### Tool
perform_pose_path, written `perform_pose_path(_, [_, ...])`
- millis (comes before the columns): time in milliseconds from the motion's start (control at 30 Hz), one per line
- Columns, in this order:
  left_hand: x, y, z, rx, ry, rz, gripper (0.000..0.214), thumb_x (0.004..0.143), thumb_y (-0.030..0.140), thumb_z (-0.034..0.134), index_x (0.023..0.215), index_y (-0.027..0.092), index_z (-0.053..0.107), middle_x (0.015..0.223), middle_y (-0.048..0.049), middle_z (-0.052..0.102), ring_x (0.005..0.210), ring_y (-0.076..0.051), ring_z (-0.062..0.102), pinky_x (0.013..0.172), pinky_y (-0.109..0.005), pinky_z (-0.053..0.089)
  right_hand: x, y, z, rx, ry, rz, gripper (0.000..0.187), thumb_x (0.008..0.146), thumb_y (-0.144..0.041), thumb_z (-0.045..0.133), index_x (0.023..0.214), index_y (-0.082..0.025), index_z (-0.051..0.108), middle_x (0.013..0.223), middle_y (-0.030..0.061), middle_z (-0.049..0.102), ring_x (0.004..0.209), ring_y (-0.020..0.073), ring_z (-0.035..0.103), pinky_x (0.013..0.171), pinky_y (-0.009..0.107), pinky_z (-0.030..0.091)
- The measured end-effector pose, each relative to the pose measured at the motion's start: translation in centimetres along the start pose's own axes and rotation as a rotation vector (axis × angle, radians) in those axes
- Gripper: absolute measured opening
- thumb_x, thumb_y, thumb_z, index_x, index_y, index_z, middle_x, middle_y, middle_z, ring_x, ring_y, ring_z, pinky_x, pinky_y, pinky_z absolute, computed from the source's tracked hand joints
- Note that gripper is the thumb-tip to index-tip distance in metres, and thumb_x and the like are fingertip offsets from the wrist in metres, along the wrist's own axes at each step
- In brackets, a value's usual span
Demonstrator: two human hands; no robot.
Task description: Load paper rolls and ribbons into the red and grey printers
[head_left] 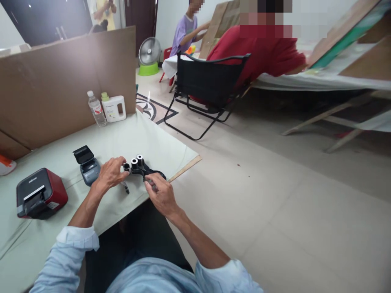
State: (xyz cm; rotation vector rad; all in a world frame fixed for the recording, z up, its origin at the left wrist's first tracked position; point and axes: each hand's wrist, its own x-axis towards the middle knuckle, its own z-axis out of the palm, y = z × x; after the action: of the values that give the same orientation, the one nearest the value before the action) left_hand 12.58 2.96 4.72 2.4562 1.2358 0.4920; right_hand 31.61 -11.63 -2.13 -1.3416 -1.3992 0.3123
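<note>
My left hand (112, 174) is closed, its thumb and fingers on either side of a small dark roll (126, 167) on the table. Beside that stand two more small rolls, a black roll with a white top (134, 164) and another like it (139, 160). My right hand (160, 192) is pinched near the table's edge at a small dark piece, too hidden to name. A black curved object (154, 172) lies just beyond those fingers. Below the left fingertips is a thin dark and clear piece (126, 187). A small grey label printer (89, 170) has its lid up, left of my left hand.
A red and black printer (42, 193) sits on the pale table (131, 136). Against the cardboard partition (67, 81) stand a water bottle (97, 110) and a white jug (113, 109). A folding chair (210, 77) holds a person in red; a fan (149, 53) stands behind.
</note>
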Motion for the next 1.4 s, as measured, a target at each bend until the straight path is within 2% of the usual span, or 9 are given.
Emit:
perform_pose_path(133, [1.0, 0.6, 1.3, 0.027, -0.007, -0.034, 0.029, 0.080, 0.021, 0.078, 0.107, 0.029, 0.070, 0.096, -0.0050, 0.075, 0.096, -0.031, 0.071, 0.091, -0.040, 0.049, -0.2, 0.7, 0.1, -0.062, 0.036, 0.060, 0.028, 0.098, -0.024, 0.058, 0.124, -0.023, 0.067, 0.111, 0.0105, 0.071, 0.085, 0.0220, 0.070, 0.077, 0.035, 0.061])
perform_pose_path(233, [1.2, 0.9, 1.1, 0.070, -0.017, -0.007, 0.029, 0.082, 0.019, 0.074, 0.109, 0.029, 0.073, 0.094, -0.0052, 0.078, 0.093, -0.030, 0.072, 0.087, -0.039, 0.050, -0.3, 0.9, 0.0, -0.075, 0.018, 0.089, 0.039, 0.094, -0.027, 0.064, 0.133, -0.022, 0.063, 0.117, 0.0118, 0.070, 0.092, 0.0246, 0.070, 0.079, 0.038, 0.062])
perform_pose_path(433, [0.5, 2.0, -1.6, -0.076, -0.004, 0.043, 0.033, 0.081, 0.020, 0.072, 0.112, 0.024, 0.079, 0.088, -0.0031, 0.078, 0.079, -0.024, 0.072, 0.084, -0.036, 0.055, -0.1, 0.3, 0.6, -0.042, -0.031, 0.100, 0.050, 0.092, -0.035, 0.072, 0.139, -0.023, 0.060, 0.125, 0.0137, 0.070, 0.094, 0.0258, 0.072, 0.078, 0.039, 0.063])
perform_pose_path(667, [-1.5, 2.2, -4.9, -0.234, 0.170, 0.087, 0.031, 0.080, 0.021, 0.070, 0.109, 0.020, 0.082, 0.094, -0.0038, 0.080, 0.069, -0.015, 0.066, 0.073, -0.028, 0.056, 1.9, -1.5, 1.9, 0.024, -0.016, 0.009, 0.048, 0.094, -0.034, 0.073, 0.139, -0.022, 0.059, 0.125, 0.0119, 0.070, 0.092, 0.0229, 0.071, 0.078, 0.037, 0.062])
perform_pose_path(800, [-3.2, 0.2, -6.9, -0.369, 0.406, -0.010, 0.029, 0.079, 0.026, 0.073, 0.105, 0.017, 0.080, 0.091, -0.0046, 0.078, 0.074, -0.015, 0.068, 0.071, -0.026, 0.055, 2.3, -4.0, 3.4, 0.118, -0.049, -0.088, 0.040, 0.095, -0.026, 0.069, 0.134, -0.022, 0.061, 0.119, 0.0106, 0.071, 0.092, 0.0219, 0.071, 0.082, 0.037, 0.062])
perform_pose_path(900, [-4.5, -2.2, -7.6, -0.444, 0.549, -0.139, 0.027, 0.076, 0.028, 0.074, 0.100, 0.017, 0.076, 0.082, -0.0020, 0.074, 0.070, -0.014, 0.067, 0.065, -0.023, 0.052, 1.8, -6.1, 5.5, 0.186, -0.190, -0.156, 0.034, 0.097, -0.020, 0.063, 0.131, -0.022, 0.063, 0.117, 0.0103, 0.071, 0.095, 0.0220, 0.071, 0.088, 0.038, 0.063])
perform_pose_path(1067, [-6.1, -6.4, -6.3, -0.431, 0.583, -0.328, 0.027, 0.075, 0.028, 0.072, 0.100, 0.017, 0.074, 0.065, 0.0040, 0.065, 0.057, -0.012, 0.058, 0.054, -0.022, 0.043, 0.9, -6.5, 9.7, 0.089, -0.461, -0.160, 0.041, 0.096, -0.020, 0.066, 0.136, -0.021, 0.063, 0.127, 0.0131, 0.070, 0.119, 0.0273, 0.069, 0.105, 0.044, 0.058])
perform_pose_path(1200, [-6.3, -8.6, -4.7, -0.415, 0.602, -0.328, 0.025, 0.076, 0.024, 0.069, 0.099, 0.018, 0.075, 0.086, -0.0012, 0.074, 0.075, -0.016, 0.068, 0.070, -0.026, 0.055, 1.3, -4.6, 11.8, -0.015, -0.513, -0.133, 0.045, 0.097, -0.023, 0.065, 0.141, -0.018, 0.061, 0.131, 0.0168, 0.068, 0.126, 0.0305, 0.066, 0.109, 0.049, 0.056])
perform_pose_path(1400, [-5.8, -10.8, -3.1, -0.308, 0.617, -0.317, 0.027, 0.075, 0.017, 0.066, 0.099, 0.021, 0.078, 0.104, -0.0040, 0.078, 0.105, -0.023, 0.071, 0.098, -0.039, 0.058, 1.2, -3.3, 12.0, -0.034, -0.511, -0.162, 0.044, 0.098, -0.024, 0.060, 0.142, -0.016, 0.059, 0.133, 0.0190, 0.067, 0.128, 0.0327, 0.064, 0.111, 0.052, 0.055])
